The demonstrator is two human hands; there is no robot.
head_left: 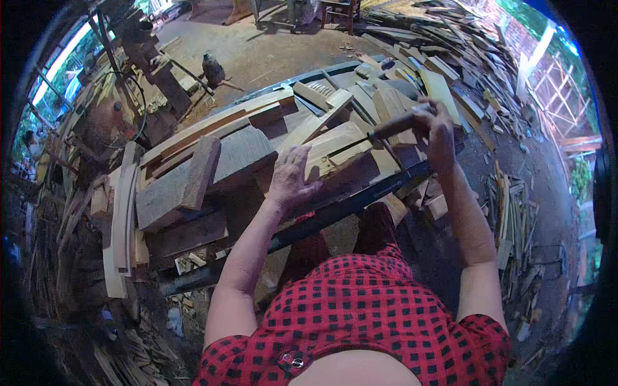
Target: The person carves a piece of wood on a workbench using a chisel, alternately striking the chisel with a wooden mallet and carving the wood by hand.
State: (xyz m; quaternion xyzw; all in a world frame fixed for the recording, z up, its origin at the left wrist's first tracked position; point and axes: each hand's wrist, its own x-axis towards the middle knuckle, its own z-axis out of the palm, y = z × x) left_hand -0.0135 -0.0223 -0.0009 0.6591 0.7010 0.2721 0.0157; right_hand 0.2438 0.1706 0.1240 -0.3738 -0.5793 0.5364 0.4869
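Observation:
A pale wood block (341,149) lies on the workbench in front of me, with a dark slot in its upper face. My left hand (291,175) lies at the block's left end, fingers stretched out flat and thumb apart. Right of the block, my right hand (439,128) is closed around the thick brown handle of a chisel (391,126). Its narrow dark blade points left and down to the block, the tip near the slot. Whether the tip touches the wood I cannot tell.
Thick grey boards (243,154) and curved wood strips (122,222) lie at the bench's left. A dark bar (335,211) runs along its near edge. Offcuts crowd the far right of the bench. Behind it rises a large heap of scrap wood (438,32); a chair (340,14) stands farther back.

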